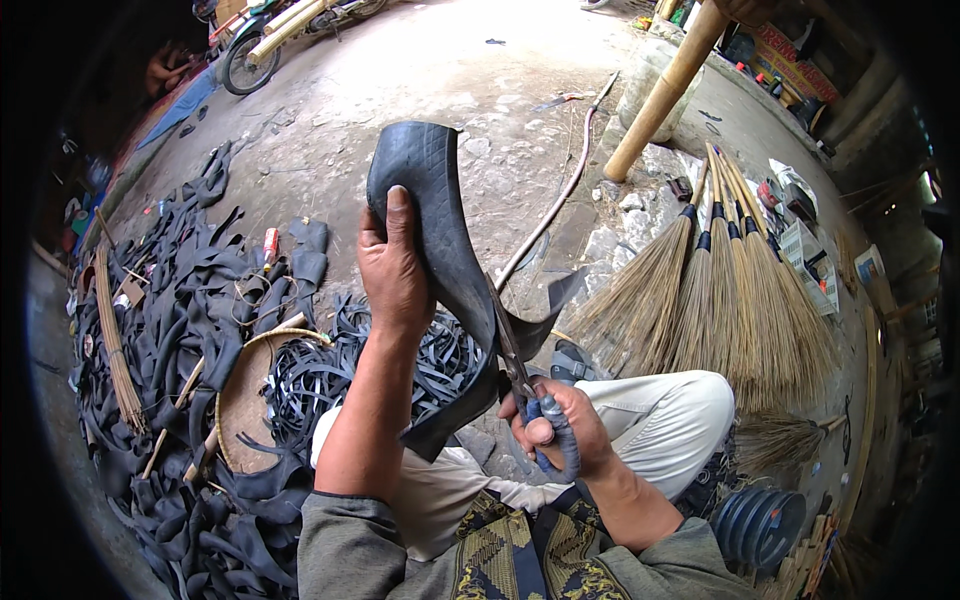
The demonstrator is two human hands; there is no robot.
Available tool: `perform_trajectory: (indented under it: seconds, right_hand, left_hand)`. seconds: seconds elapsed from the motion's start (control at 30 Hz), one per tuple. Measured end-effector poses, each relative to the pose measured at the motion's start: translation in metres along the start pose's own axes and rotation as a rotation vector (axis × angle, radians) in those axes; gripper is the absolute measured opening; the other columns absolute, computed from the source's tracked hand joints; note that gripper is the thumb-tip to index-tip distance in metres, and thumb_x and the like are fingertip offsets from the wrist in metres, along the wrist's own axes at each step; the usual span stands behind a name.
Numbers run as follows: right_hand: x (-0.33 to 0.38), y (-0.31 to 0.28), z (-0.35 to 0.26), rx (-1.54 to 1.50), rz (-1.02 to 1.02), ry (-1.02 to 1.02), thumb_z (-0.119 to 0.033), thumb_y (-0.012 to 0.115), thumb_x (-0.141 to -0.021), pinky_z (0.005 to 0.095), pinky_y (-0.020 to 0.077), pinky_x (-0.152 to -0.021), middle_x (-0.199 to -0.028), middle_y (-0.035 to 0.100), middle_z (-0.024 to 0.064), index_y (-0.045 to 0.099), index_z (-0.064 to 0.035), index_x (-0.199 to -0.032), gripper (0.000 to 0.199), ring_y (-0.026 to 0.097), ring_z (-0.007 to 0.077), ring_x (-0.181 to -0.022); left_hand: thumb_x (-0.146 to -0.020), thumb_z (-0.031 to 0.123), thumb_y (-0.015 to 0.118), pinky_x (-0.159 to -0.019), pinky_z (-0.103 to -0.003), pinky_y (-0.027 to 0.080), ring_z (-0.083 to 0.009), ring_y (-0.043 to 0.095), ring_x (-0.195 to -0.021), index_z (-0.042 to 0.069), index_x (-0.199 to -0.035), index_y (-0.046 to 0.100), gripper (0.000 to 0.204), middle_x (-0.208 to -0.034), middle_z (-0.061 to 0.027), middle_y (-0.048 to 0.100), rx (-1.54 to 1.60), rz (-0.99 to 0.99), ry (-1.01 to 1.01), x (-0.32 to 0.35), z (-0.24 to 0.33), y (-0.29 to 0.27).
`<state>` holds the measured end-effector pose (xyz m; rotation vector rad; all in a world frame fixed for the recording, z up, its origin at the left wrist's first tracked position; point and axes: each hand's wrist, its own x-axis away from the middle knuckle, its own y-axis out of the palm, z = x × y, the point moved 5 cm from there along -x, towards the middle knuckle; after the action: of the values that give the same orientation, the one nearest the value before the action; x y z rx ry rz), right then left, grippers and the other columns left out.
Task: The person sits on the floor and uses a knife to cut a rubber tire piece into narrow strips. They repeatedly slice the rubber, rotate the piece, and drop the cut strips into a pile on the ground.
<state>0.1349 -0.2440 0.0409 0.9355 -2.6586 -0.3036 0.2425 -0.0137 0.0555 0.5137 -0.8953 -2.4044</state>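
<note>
A long curved piece of black inner-tube rubber [430, 230] hangs in front of me, its wide end up. My left hand [395, 265] is closed on its left edge, thumb laid over the upper surface. In my right hand [575, 425] are scissors [513, 350], their looped handles wrapped in blue and grey. The blades point up and away, against the rubber's right edge; exactly how far they are apart I cannot tell. Lower down, the rubber curves behind and to both sides of the blades. Narrow cut rubber strips [330, 375] lie heaped beyond my left forearm.
Black rubber scraps [200, 330] cover the ground at left, beside a round woven tray [245, 400]. Several straw brooms [700, 300] stand fanned out at right, near a slanting bamboo post [665, 95]. A clear blue jug [760, 525] lies lower right. A motorcycle [260, 55] and another person [168, 70] are farther off.
</note>
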Motion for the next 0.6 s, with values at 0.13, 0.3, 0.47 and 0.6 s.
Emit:
perform_trajectory:
  seconds: [0.13,0.3,0.47,0.6]
  right_hand:
    - [0.002,-0.003,-0.001,-0.003,-0.05,0.031,-0.034,0.079,-0.089,0.0217,0.0432,-0.065,-0.08,0.058,-0.0019,0.063,0.001,-0.106,0.042,0.053,0.0045,-0.072]
    - [0.012,-0.011,0.004,0.075,-0.09,0.137,-0.018,0.087,-0.082,0.0233,0.0474,-0.075,-0.086,0.063,-0.0021,0.066,0.0002,-0.109,0.039,0.058,0.0057,-0.082]
    - [0.014,-0.011,0.013,0.242,-0.119,0.192,-0.017,0.089,-0.078,0.0259,0.0493,-0.079,-0.093,0.066,0.0014,0.067,0.0003,-0.109,0.042,0.06,0.0079,-0.087]
    - [0.011,-0.002,0.012,0.14,-0.111,0.107,-0.047,0.087,-0.075,0.0226,0.0415,-0.064,-0.08,0.057,-0.0034,0.063,0.0018,-0.112,0.066,0.052,0.0043,-0.07]
  left_hand:
    - [-0.105,0.036,0.057,-0.087,-0.033,0.057,-0.0177,0.068,-0.103,0.008,-0.134,0.057,0.04,-0.119,-0.0082,0.068,0.111,-0.038,-0.121,-0.01,0.008,-0.005]
    - [-0.108,0.042,0.048,-0.073,-0.029,0.061,-0.0194,0.074,-0.09,0.011,-0.15,0.045,0.053,-0.112,-0.0112,0.072,-0.119,-0.24,0.025,-0.024,0.048,-0.006]
    - [-0.107,0.04,0.057,-0.055,-0.018,0.043,-0.0007,0.053,-0.065,0.009,-0.105,0.071,0.034,-0.079,0.0044,0.062,-0.351,-0.037,0.088,-0.024,0.054,-0.009]
    - [-0.107,0.041,0.057,-0.054,-0.019,0.04,-0.0015,0.05,-0.061,0.009,-0.097,0.068,0.035,-0.074,0.0054,0.061,-0.368,-0.091,0.029,-0.011,0.039,-0.002]
